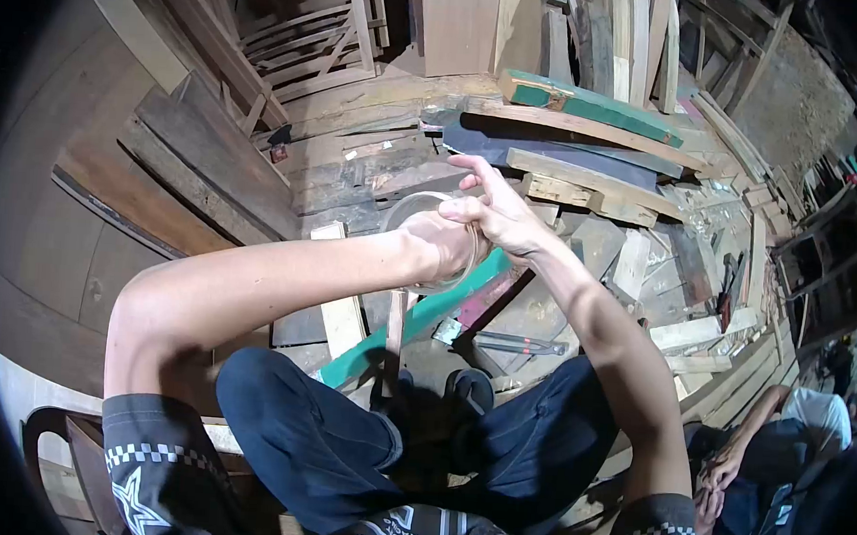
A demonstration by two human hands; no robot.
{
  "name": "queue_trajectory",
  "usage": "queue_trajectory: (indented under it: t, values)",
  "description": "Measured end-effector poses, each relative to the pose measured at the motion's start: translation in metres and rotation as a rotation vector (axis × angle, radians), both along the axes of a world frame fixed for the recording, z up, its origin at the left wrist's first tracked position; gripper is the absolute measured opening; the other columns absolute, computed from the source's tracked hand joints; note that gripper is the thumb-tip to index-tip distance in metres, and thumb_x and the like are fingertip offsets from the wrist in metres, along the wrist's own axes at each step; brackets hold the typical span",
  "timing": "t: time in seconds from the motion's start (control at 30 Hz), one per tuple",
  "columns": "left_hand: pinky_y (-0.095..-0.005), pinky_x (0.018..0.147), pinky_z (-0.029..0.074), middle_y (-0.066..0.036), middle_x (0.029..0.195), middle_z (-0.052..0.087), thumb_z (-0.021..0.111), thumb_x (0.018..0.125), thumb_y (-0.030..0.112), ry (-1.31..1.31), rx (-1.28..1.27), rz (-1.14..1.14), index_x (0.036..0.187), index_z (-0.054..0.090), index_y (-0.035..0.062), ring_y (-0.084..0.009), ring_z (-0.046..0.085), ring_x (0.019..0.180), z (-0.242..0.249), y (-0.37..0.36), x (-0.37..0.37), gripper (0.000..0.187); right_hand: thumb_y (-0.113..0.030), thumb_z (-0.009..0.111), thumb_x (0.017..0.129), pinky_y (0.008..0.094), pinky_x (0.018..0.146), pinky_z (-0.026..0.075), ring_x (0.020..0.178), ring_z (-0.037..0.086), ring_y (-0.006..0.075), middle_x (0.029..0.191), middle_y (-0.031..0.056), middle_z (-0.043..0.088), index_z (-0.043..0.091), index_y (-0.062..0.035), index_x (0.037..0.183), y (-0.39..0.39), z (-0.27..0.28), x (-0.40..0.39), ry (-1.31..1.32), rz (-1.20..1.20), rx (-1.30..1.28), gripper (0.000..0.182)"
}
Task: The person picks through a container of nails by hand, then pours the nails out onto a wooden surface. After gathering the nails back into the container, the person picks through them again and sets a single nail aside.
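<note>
The floor is rough wood, buried under offcuts almost everywhere. Toward the far edge lies a thick green-painted beam, with a long pale plank just in front of it and a dark grey board under that. Below these sit two short pale blocks, touching. Near the middle a green strip runs slantwise, crossing a pale offcut and lying beside a reddish strip. A pair of pliers lies flat just right of the green strip. At the left side, broad dark planks overlap one another. Toward the right edge, more pale short pieces lie scattered among shavings.
</note>
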State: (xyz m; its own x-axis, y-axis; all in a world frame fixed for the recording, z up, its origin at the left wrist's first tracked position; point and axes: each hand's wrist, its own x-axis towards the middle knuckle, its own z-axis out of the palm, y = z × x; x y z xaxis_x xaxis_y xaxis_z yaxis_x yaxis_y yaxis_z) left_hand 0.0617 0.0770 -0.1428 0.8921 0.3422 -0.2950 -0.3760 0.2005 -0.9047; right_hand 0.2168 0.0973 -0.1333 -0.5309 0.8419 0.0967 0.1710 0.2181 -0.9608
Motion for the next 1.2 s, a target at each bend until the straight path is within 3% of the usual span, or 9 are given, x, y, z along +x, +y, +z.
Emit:
queue_trajectory:
  t: [0.07,0.17,0.2,0.3,0.57,0.7,0.8,1.0,1.2]
  values:
    - [-0.0329,0.061,0.051,-0.006,0.083,0.057,0.051,0.085,0.026,-0.232,-0.214,0.025,0.099,0.055,0.0078,-0.0181,0.057,0.07,-0.035,0.015,-0.009,0.023,-0.03,0.076,0.078,0.0297,0.085,0.043,0.095,0.051,0.0168,0.118,0.0083,0.037,0.038,-0.011,0.142,0.0,0.001,0.001,0.03,-0.007,-0.037,0.077]
    - [-0.0351,0.06,0.052,-0.011,0.084,0.061,0.055,0.082,0.019,-0.931,-1.502,0.466,0.099,0.058,0.0056,-0.022,0.062,0.07,-0.002,0.014,-0.01,0.022,-0.028,0.073,0.079,0.0269,0.089,0.041,0.099,0.051,0.0139,0.11,0.0048,0.04,0.038,-0.008,0.141,0.009,-0.006,0.003,0.098,-0.009,-0.07,0.074]
    - [-0.0419,0.071,0.055,-0.021,0.093,0.067,0.062,0.075,0.006,-1.054,-1.619,0.631,0.088,0.065,-0.0013,-0.032,0.068,0.087,0.006,0.009,-0.002,0.015,-0.028,0.072,0.079,0.0267,0.09,0.04,0.099,0.05,0.0137,0.109,0.0044,0.04,0.039,-0.0071,0.14,0.007,-0.003,0.005,0.154,0.003,-0.117,0.073]
    - [-0.0418,0.074,0.056,-0.024,0.092,0.067,0.064,0.074,0.005,-1.338,-1.567,0.861,0.087,0.065,-0.0036,-0.0347,0.068,0.086,0.069,-0.036,0.013,0.016,-0.03,0.068,0.079,0.027,0.093,0.038,0.102,0.048,0.0135,0.107,0.0038,0.042,0.039,-0.0055,0.14,0.004,0.001,0.008,0.225,0.031,-0.192,0.072]
    - [-0.0433,0.066,0.053,-0.024,0.068,0.061,0.066,0.073,0.006,-1.475,-1.666,0.455,0.081,0.067,-0.0043,-0.0369,0.066,0.069,0.099,-0.043,-0.01,0.013,-0.041,0.066,0.083,0.0348,0.103,0.036,0.115,0.052,0.022,0.122,0.0159,0.055,0.03,-0.0005,0.144,0.003,0.01,0.015,0.27,0.079,-0.194,0.081]
    - [-0.0321,0.051,0.039,-0.01,0.053,0.046,0.07,0.076,0.01,-1.685,-1.704,0.357,0.084,0.068,0.0014,-0.0178,0.046,0.047,0.129,-0.061,-0.02,0.011,-0.052,0.066,0.078,0.0418,0.109,0.027,0.133,0.037,0.0304,0.139,0.0212,0.041,0.033,-0.0007,0.143,0.009,0.003,0.014,0.344,0.025,-0.253,0.089]
    - [-0.0226,0.05,0.027,0.007,0.059,0.037,0.069,0.084,0.014,-1.925,-1.883,0.503,0.087,0.069,0.0022,-0.0032,0.033,0.054,0.143,-0.071,-0.028,0.013,-0.058,0.065,0.076,0.0438,0.111,0.023,0.137,0.029,0.0329,0.142,0.0218,0.035,0.035,-0.0009,0.142,0.004,0.008,0.013,0.347,-0.016,-0.28,0.092]
    - [-0.019,0.045,0.02,0.011,0.062,0.041,0.067,0.09,0.017,-2.348,-2.607,0.491,0.092,0.064,0.0075,0.0006,0.03,0.049,0.137,-0.068,-0.036,0.01,-0.06,0.063,0.078,0.0434,0.111,0.022,0.137,0.03,0.0315,0.142,0.02,0.038,0.036,-0.0029,0.142,0.009,0.006,0.014,0.286,-0.069,-0.253,0.09]
    - [-0.0192,0.045,0.018,0.011,0.064,0.041,0.067,0.09,0.019,-2.227,-2.696,0.467,0.093,0.064,0.0084,0.0004,0.028,0.049,0.137,-0.07,-0.025,0.011,-0.061,0.064,0.077,0.0436,0.111,0.023,0.135,0.032,0.0309,0.139,0.019,0.041,0.04,-0.0033,0.137,0.012,0.004,0.016,0.325,-0.08,-0.248,0.086]
